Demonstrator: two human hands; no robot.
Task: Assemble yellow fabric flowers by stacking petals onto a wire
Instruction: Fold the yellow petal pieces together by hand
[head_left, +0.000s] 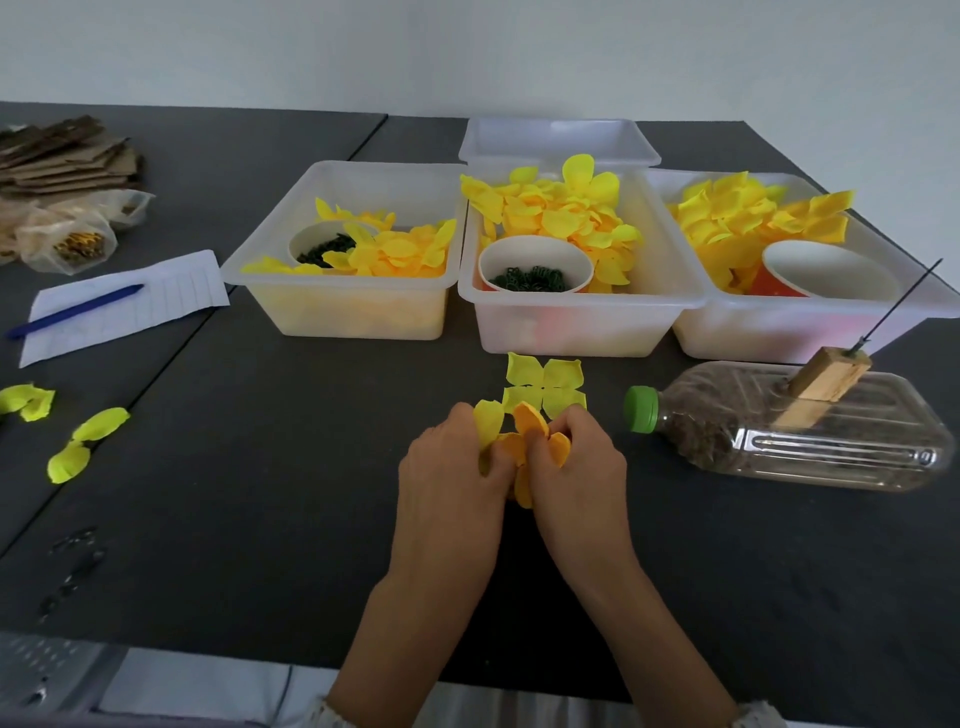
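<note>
Both hands meet over the dark table, holding a small stack of petal layers. My left hand (452, 462) pinches the pale yellow layer (488, 418) and my right hand (576, 462) pinches the orange layer (532, 428). A lime-yellow four-petal piece (545, 382) lies flat just beyond my fingers. The thin black wire (898, 306) stands tilted in a wooden block (826, 382) on a lying plastic bottle (810, 431) to the right, apart from my hands.
Three translucent bins (343, 306) (576, 322) (779, 332) hold yellow petals and paper cups with green rings (530, 280). An empty bin (558, 140) sits behind. Loose petals (85, 441), paper with a blue pen (78, 309) and cardboard (62, 156) lie left.
</note>
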